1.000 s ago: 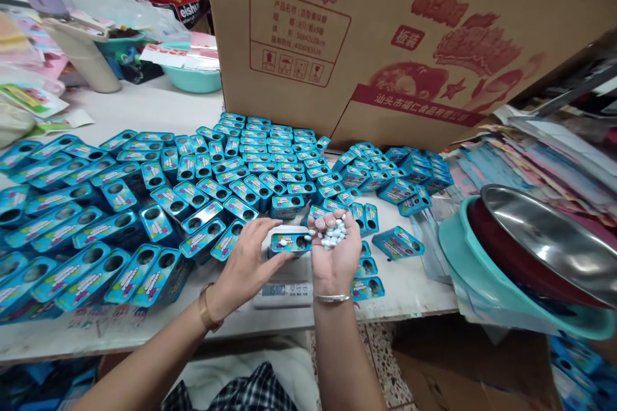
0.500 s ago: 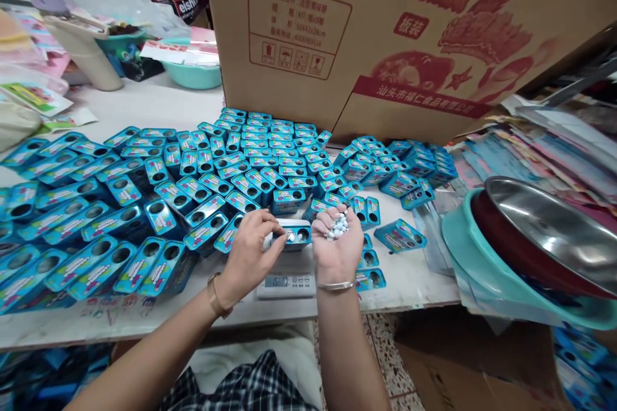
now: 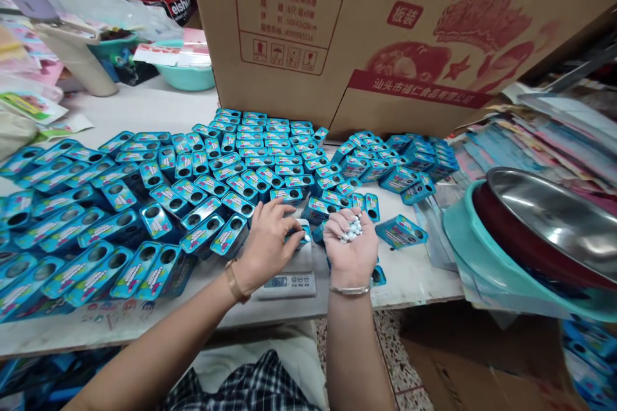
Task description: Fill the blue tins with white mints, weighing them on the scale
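Observation:
My left hand [image 3: 274, 236] reaches over a small kitchen scale [image 3: 303, 284], thumb and forefinger pinched at a small white candy [image 3: 307, 237]. Right by these fingertips is a blue tin [image 3: 299, 229] on the scale, mostly hidden behind the hand. My right hand [image 3: 353, 260] is turned palm up just right of the scale, its fingers curled around a small heap of white candies [image 3: 351, 229]. The scale's display is lit, but its digits are blurred.
Several rows of blue tins [image 3: 193, 192], each with a round hole, cover the table's left and middle. A large cardboard box [image 3: 347, 45] stands behind them. To the right, a steel bowl [image 3: 554, 218] rests in stacked basins [image 3: 463, 231] near flat printed packs [image 3: 501, 154].
Both hands have shifted slightly right in the picture. The left hand now covers more of the tin on the scale. My right hand still cups the candies.

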`<state>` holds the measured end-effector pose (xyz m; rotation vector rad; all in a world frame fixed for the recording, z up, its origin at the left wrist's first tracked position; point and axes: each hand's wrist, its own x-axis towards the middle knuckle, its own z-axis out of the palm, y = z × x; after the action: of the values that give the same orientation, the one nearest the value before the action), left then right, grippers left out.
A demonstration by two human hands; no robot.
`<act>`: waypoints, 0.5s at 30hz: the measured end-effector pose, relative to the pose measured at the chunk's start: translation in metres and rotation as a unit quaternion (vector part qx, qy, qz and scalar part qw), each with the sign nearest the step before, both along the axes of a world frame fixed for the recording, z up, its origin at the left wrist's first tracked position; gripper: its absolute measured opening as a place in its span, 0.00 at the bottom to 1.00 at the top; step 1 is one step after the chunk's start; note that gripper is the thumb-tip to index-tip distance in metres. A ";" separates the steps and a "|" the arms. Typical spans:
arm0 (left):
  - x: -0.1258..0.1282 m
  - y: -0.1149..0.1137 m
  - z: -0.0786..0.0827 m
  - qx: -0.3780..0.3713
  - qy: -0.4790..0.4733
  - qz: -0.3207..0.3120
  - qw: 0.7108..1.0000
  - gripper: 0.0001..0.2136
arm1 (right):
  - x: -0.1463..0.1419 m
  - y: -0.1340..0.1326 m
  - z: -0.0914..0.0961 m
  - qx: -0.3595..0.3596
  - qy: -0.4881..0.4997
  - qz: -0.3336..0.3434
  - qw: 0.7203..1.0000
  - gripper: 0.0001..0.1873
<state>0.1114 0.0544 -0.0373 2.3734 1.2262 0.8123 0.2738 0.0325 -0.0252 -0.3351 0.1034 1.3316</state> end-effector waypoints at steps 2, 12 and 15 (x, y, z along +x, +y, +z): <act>0.000 0.002 0.006 0.010 -0.021 0.002 1.000 0.03 | 0.003 -0.002 -0.001 0.001 0.000 0.003 1.000 0.06; -0.057 -0.007 0.042 0.055 -0.250 0.114 0.960 0.05 | 0.015 -0.012 0.003 0.011 -0.003 -0.023 1.000 0.07; -0.065 -0.014 0.034 0.030 -0.253 0.117 0.960 0.05 | 0.012 -0.011 0.003 0.012 -0.010 -0.021 1.000 0.06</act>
<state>0.0460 0.0403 -0.0034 1.8989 1.2754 1.4391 0.2863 0.0213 -0.0220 -0.3241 0.0760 1.2863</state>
